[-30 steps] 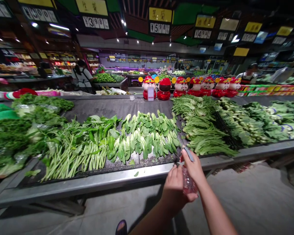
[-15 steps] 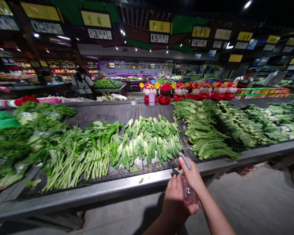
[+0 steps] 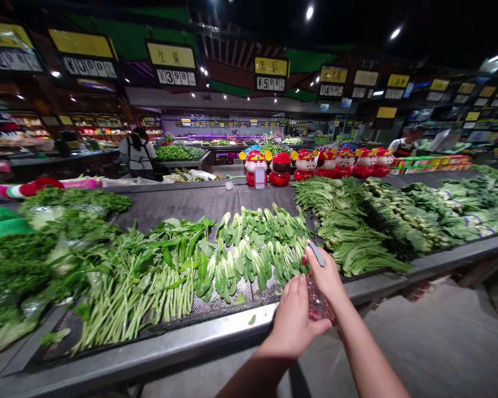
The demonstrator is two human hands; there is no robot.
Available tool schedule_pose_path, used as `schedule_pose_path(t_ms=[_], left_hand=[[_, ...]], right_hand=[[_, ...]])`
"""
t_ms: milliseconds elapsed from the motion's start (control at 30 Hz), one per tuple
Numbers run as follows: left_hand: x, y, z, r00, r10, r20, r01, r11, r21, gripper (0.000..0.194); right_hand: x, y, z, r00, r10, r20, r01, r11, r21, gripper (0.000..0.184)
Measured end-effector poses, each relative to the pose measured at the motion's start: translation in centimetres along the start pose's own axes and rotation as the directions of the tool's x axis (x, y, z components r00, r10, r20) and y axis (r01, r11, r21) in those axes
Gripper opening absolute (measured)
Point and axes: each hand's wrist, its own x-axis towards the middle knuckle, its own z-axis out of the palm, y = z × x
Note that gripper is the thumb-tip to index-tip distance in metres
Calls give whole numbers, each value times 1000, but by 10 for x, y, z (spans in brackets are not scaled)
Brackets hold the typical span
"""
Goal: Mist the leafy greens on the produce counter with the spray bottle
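Two Hands Around a Pink Bottle, Before the Leafy Greens

In front of the vegetable table [image 3: 207, 338], a person holds a clear, pinkish bottle [image 3: 318, 303] between two bare hands. The left hand [image 3: 292, 309] lies along its side, with the fingers close together and the thumb reaching below. The right hand [image 3: 327, 276] closes around the upper part, near a grey lever [image 3: 316, 254]; I cannot tell if this lever is pressed. The bottle is above the front metal edge, partly hidden by the hands.

Just beyond them, short green bunches with pale stems [image 3: 249, 257] lie in rows upon a perforated tray [image 3: 244, 290]. To their left are long-stemmed greens [image 3: 149, 279], then curly greens [image 3: 22, 257]; to their right, a pile of long leaves [image 3: 357, 243]. One loose leaf [image 3: 252, 319] rests on the metal edge.

Behind the greens stand red figurines [image 3: 280, 168] in a line. Price signs [image 3: 270, 74] hang above, and a person wearing an apron [image 3: 136, 155] is farther back, at the left.
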Motion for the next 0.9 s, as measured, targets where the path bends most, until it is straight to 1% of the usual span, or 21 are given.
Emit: schedule_pose_path(t_ms=[133,233,400,500,700,833,900], left_hand=[[-7,-10,-9,1000,2,9,-2,1000,-16,92],[-12,-16,-16,1000,-7,3,7,1000,-15,93],[-21,-25,-27,994,-7,-105,12,999,45,87],[-27,-34,-33,990,-31,-134,41,997,66,87],[-41,-47,-43,987,-73,-140,84,993,79,85],[-45,-50,-51,987,-91,-132,101,992,73,85],[-46,-50,-54,987,-98,-124,108,991,75,85]], right_hand=[[-6,1,14,1000,-7,-9,7,1000,-28,42],[-7,-4,22,1000,-9,11,10,1000,-22,41],[-7,-28,39,997,-22,70,20,999,33,39],[-9,-42,52,993,-42,107,35,997,68,38],[-18,-50,73,990,-56,132,47,997,68,39],[-19,-56,81,984,-34,175,23,997,69,38],[-19,-60,83,985,-46,165,34,997,76,37]])
